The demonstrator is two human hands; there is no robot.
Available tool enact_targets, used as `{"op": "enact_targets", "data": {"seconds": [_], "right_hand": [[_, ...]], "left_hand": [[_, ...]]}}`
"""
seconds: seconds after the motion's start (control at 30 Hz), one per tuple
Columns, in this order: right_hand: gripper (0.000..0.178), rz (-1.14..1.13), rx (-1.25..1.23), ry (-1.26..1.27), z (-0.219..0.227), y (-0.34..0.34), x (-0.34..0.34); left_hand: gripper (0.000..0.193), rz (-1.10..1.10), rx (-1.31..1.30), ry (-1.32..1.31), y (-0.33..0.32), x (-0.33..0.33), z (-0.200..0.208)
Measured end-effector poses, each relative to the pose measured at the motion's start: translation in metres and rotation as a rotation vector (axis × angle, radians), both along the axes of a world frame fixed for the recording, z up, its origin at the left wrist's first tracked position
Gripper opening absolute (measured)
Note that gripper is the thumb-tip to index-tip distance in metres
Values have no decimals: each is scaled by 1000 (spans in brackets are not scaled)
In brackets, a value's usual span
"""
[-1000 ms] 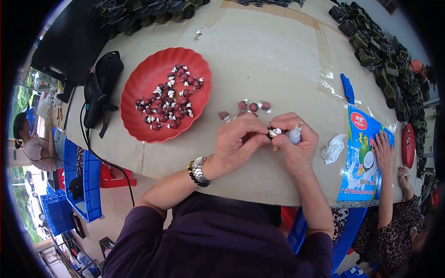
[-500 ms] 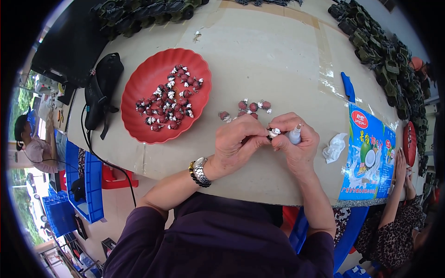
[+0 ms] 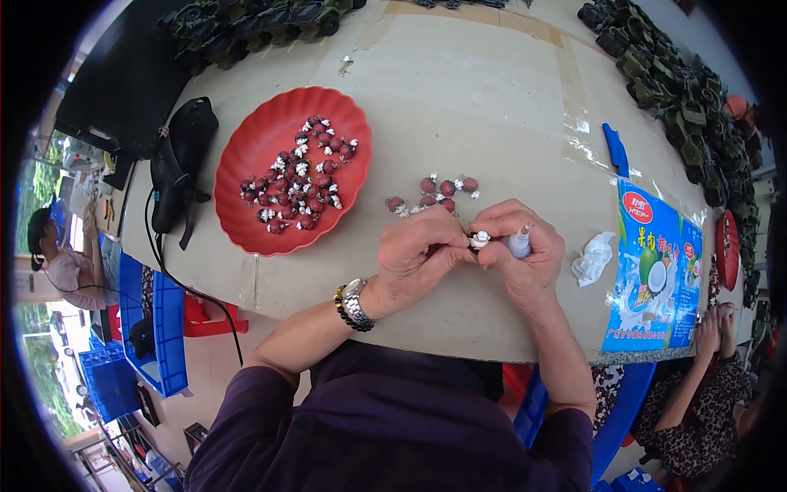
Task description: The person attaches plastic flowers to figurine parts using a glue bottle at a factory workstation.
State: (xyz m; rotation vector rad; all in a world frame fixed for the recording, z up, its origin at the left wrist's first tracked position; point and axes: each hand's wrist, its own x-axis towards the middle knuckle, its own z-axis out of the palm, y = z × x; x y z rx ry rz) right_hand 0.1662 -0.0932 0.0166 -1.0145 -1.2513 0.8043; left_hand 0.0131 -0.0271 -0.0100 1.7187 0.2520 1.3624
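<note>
Fingertips of my left hand (image 3: 414,250) and my right hand (image 3: 529,262) meet over the table, pinching a small white-and-dark figurine (image 3: 480,239) between them. Its lower part is hidden by the fingers. My right hand also keeps a small white squeeze bottle (image 3: 520,243) tucked in its fingers, with the thin nozzle pointing up. Just beyond my hands lie several small dark-red balls with white figures (image 3: 447,188). To the left, a scalloped red dish (image 3: 238,221) holds many more of the same pieces.
A black hand-held device (image 3: 184,164) with a cable lies left of the dish. Crumpled tissue (image 3: 593,260), a blue printed sheet (image 3: 635,312) and a blue-handled tool (image 3: 615,150) are on the right. Dark green model vehicles (image 3: 262,29) line the far edges. A co-worker's hands (image 3: 716,328) are at right.
The figurine has turned a little between my fingertips, and its white part now stands more upright. The co-worker's hands at right have drawn back toward their body.
</note>
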Motion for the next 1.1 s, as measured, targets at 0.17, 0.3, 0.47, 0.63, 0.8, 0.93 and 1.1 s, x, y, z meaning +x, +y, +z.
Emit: {"op": "enact_targets", "data": {"seconds": [0.17, 0.3, 0.47, 0.63, 0.8, 0.93, 1.1], "right_hand": [[27, 23, 22, -21, -1, 1, 1], [27, 38, 50, -21, -2, 1, 1], [29, 31, 98, -49, -4, 2, 2], [30, 32, 123, -55, -3, 2, 1], [28, 46, 77, 35, -4, 1, -2], [24, 45, -117, 304, -4, -1, -7], [24, -33, -193, 381, -12, 0, -10]], "left_hand": [[25, -4, -3, -38, -1, 0, -3], [24, -25, -24, -47, 0, -1, -4], [22, -55, -74, -66, -1, -1, -2], [22, -58, -52, -51, -1, -3, -1], [24, -33, -28, -49, -1, -2, 1], [22, -15, -49, -10, -3, -1, 1], [23, -129, -173, -49, -5, 5, -2]]}}
